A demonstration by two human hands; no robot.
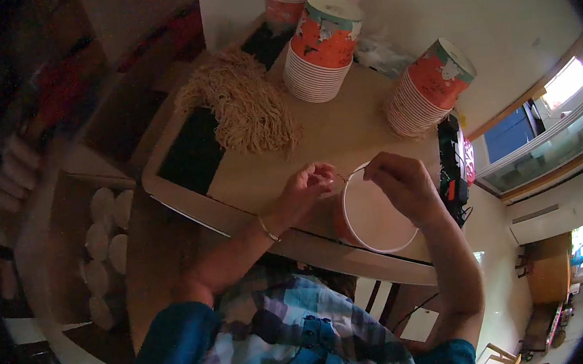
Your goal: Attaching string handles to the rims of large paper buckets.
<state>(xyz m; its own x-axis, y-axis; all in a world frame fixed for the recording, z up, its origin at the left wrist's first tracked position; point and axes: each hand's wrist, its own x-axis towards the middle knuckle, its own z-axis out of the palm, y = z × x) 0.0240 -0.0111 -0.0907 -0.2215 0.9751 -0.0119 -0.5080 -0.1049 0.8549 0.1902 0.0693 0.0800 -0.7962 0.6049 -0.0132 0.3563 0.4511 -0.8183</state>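
Note:
A large paper bucket (381, 219) lies tilted at the table's front edge, its white rim and pale inside toward me. At its upper rim my right hand (402, 178) is closed in a pinch, with a thin piece of tan string (348, 176) at its fingertips. Just left of the rim, my left hand (311, 186) has its fingers curled together at the string's other end. A loose heap of tan strings (247, 106) lies on the table beyond my left hand.
Nested bucket stacks (319, 62) stand upside down at the back; another stack (429, 90) leans at the right. A black device (452, 168) sits at the table's right edge. Left of the table, an open carton (66, 222) holds several round, pale-ended things.

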